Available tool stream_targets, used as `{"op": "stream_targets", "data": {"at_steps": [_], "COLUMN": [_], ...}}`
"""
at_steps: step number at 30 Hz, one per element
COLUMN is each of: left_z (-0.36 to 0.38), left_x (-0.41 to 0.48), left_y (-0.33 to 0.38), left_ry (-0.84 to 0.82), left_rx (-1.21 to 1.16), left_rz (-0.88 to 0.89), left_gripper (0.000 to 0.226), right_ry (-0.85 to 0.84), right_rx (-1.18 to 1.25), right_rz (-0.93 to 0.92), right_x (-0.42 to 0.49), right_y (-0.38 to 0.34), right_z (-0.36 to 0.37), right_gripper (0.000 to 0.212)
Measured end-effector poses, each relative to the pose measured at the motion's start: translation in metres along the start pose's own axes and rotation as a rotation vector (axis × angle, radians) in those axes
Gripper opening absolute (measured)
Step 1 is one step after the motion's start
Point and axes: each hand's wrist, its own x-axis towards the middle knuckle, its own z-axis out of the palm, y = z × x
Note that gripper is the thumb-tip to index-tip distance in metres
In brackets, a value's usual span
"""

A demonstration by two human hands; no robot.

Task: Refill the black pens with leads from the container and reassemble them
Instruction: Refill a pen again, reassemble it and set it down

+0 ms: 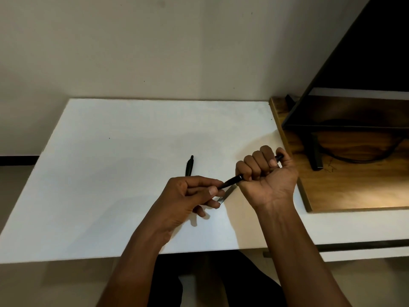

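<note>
A black pen [232, 180] is held between both hands above the white table [110, 173]. My right hand [267, 173] is closed in a fist around its upper barrel, whose end pokes out past the thumb. My left hand [194, 193] pinches the pen's lower tip end with thumb and fingers. A second black pen [189, 166] lies on the table just beyond my left hand, pointing away from me. A thin clear lead container [225, 194] lies on the table under the held pen, partly hidden by my left fingers.
A wooden board [354, 189] lies at the right with a black monitor stand [315, 154] and a cable on it. A dark monitor [365, 63] leans over it. A plain wall runs behind the table. The table's front edge is near my forearms.
</note>
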Motion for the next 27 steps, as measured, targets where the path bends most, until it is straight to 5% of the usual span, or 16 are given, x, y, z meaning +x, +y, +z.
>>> {"op": "stream_targets", "data": {"at_steps": [27], "left_z": [-0.0011], "left_x": [-0.0037], "left_y": [0.0035], "left_ry": [-0.028], "left_rx": [-0.106], "left_rz": [0.017], "left_gripper": [0.021], "right_ry": [-0.062], "right_rx": [0.075], "right_rz": [-0.015], "right_x": [-0.0004], "right_y": [-0.0024], "right_z": [0.0039], "right_gripper": [0.056]}}
